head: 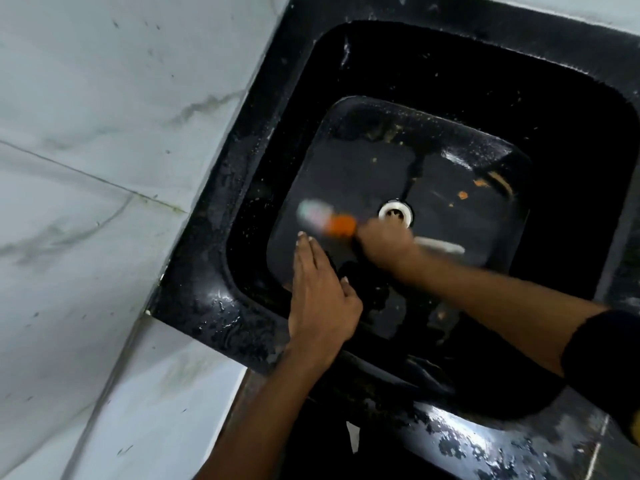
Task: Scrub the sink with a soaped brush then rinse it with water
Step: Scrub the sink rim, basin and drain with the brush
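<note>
Sink (221,237), black and square, sits set into a pale marble-look counter (86,168), its floor flecked with orange food scraps (463,195) near the white drain ring (396,213). A person's right hand (384,247) is closed around a brush (329,221) with an orange neck and pale bristles, blurred mid-stroke low in the basin left of the drain. The left hand (322,299) lies flat and open-fingered against the sink's near-left inner wall, apart from the brush. Scrubbing looks barely begun. The wet rim could let the bracing palm slide; fast strokes may fling soapy water onto the counter, or push loosened scraps into the open drain and clog it.
</note>
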Demonstrator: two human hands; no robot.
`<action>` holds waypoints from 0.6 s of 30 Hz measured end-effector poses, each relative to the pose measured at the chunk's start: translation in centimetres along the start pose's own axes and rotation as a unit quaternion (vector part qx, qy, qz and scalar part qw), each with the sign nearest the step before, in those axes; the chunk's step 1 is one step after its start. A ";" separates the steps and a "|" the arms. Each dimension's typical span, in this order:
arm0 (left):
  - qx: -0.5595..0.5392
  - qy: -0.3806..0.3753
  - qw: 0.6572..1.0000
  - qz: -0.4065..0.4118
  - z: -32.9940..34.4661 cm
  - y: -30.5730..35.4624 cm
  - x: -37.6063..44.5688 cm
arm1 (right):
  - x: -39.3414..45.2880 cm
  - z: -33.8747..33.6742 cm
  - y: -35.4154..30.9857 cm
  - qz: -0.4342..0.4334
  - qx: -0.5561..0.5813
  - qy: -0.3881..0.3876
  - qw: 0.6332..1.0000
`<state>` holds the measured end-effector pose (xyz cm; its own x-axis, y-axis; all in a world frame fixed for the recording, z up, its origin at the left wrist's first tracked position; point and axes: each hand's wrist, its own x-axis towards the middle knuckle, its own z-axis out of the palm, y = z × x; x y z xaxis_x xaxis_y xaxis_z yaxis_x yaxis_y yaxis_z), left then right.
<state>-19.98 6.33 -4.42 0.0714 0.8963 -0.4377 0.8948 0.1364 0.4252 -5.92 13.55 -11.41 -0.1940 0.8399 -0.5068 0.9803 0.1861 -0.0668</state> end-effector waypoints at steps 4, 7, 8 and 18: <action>-0.056 0.047 0.996 -0.043 -0.2 -0.3 0.2 | -2.7 0.1 -1.4 -0.140 -0.056 -0.067 0.986; -0.085 0.050 0.993 -0.068 -0.1 -0.4 0.4 | 4.0 -4.0 5.3 0.144 -0.020 0.030 0.989; -0.092 0.050 0.992 -0.073 0.0 -0.3 0.4 | 5.4 -4.9 7.2 0.227 0.009 0.038 0.973; -0.208 0.101 0.955 -0.186 -1.0 -0.4 1.6 | -0.2 -1.4 -0.6 -0.027 -0.015 -0.023 0.999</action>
<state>-20.69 8.10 -4.54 -0.3409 0.8103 -0.4766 0.5859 0.5796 0.5664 -6.53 13.99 -10.11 -0.2446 0.8041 -0.5419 0.9666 0.2464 -0.0705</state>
